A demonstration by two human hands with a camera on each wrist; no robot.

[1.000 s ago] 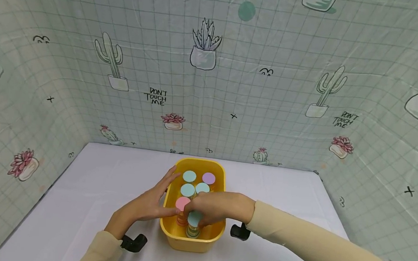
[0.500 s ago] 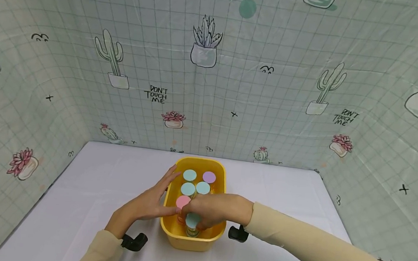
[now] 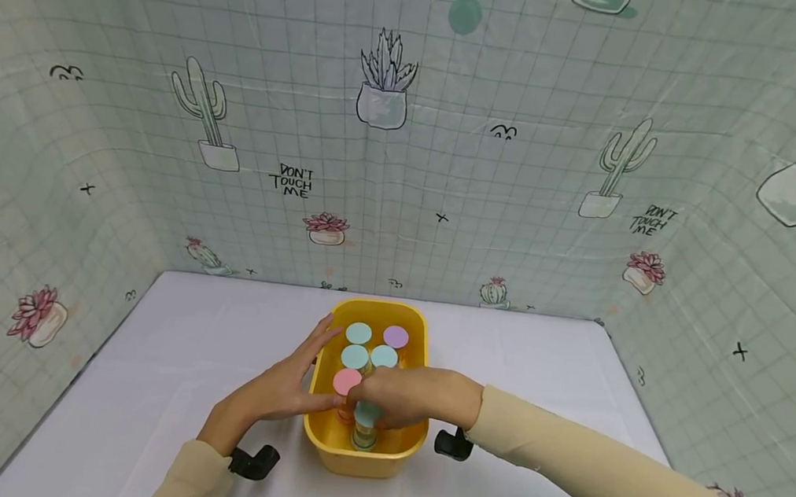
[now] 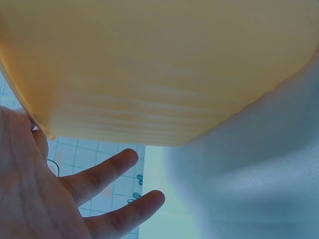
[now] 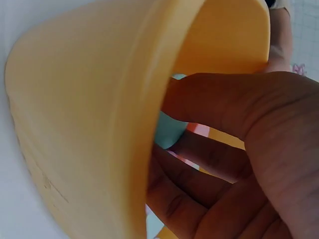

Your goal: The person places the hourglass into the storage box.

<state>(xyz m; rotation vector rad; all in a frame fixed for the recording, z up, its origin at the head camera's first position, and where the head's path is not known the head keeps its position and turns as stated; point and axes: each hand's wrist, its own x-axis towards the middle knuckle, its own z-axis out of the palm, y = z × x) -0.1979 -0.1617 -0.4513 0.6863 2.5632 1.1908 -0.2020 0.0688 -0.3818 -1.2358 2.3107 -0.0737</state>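
A yellow plastic bin [image 3: 363, 466] stands on the table, holding several small clear jars with round coloured lids. Inside its near end, my right hand [image 3: 413, 398] grips a jar with a light-blue lid [image 3: 364, 433], thumb and fingers around the lid. In the right wrist view that blue lid [image 5: 169, 130] shows between thumb and fingers, behind the bin's rim. A pink-lidded jar [image 3: 347, 382] stands just beside those fingertips. My left hand [image 3: 279, 386] spreads along the bin's left rim, thumb at the near part and fingers farther back. In the left wrist view two fingers [image 4: 107, 174] extend straight beside the bin's outer wall.
Farther back in the bin are more light-blue lids [image 3: 355, 357] and a purple lid [image 3: 396, 337]. A white cloth [image 3: 516, 361] covers the table. Around it hangs a grid-patterned curtain [image 3: 448, 166] printed with cacti. Black cameras [image 3: 254, 462] sit on both wrists.
The blue-lidded jar in my right hand has shifted slightly away from the bin's near wall, and the pink-lidded jar has edged back a little. My left hand stays at the rim.
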